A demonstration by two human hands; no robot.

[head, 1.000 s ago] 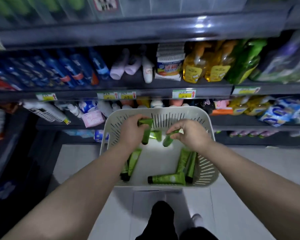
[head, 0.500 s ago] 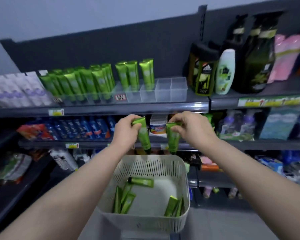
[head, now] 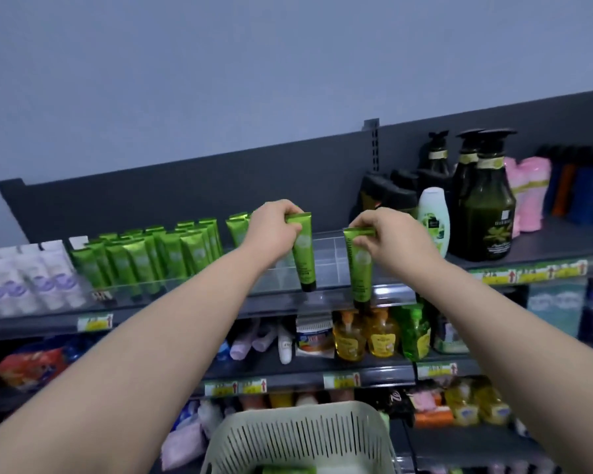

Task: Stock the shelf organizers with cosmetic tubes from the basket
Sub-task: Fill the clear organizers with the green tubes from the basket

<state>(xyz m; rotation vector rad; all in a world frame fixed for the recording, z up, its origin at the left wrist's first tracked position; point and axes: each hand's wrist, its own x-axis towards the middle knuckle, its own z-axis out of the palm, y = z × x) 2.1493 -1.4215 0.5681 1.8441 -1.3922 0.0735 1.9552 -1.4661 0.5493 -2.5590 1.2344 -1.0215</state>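
Left hand [head: 274,230]: pinched the crimped top of a green cosmetic tube [head: 303,252], which hung cap-down in front of the clear shelf organizer [head: 326,265].
Right hand [head: 387,239]: gripped the flat end of a second green tube [head: 359,268], also hanging cap-down, its black cap level with the shelf edge.
Stocked tubes [head: 158,258]: rows of matching green tubes stood upright in the organizer, left of the hands.
Open compartments: bare clear cells sat between the two held tubes.
Basket [head: 298,436]: pale slotted basket sat at the bottom of the view, with a green tube barely showing inside.
Neighbours: white lotion bottle [head: 432,218] and dark green pump bottles [head: 485,206] stood right of the organizer.
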